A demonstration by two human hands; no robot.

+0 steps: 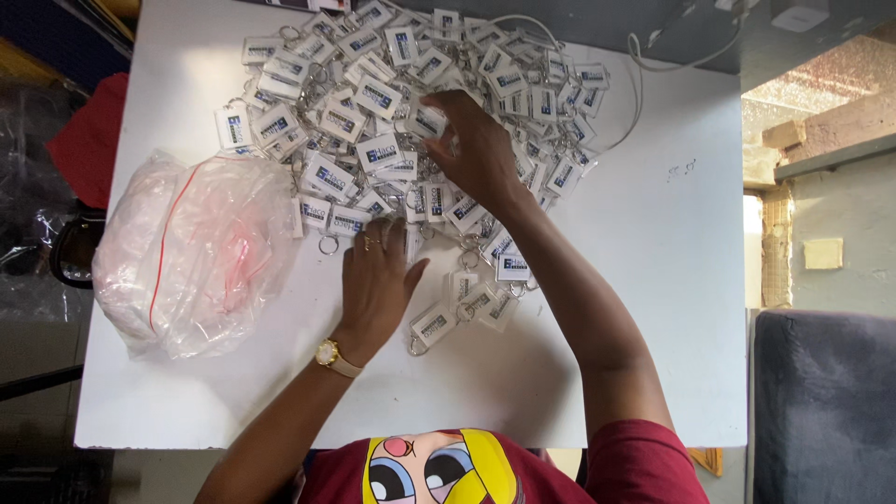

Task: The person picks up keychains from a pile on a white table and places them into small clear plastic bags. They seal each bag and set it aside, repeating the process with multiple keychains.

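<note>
Under the right hand (pixel 481 149), clear key tags (pixel 378 98) carry white cards with blue-and-black print. Left of the left hand (pixel 373 280), a clear bag (pixel 196 252) shows a red seal line and perhaps pinkish contents; the table (pixel 653 280) is white.

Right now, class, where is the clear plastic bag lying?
In the head view, the clear plastic bag lies on the white table's left side, beside the keychain pile and left of the left hand.

Bare white table (pixel 644 280) right and front, key-tag heap (pixel 411 103) crowding the middle, plastic bag (pixel 196 252) blocking left
</note>
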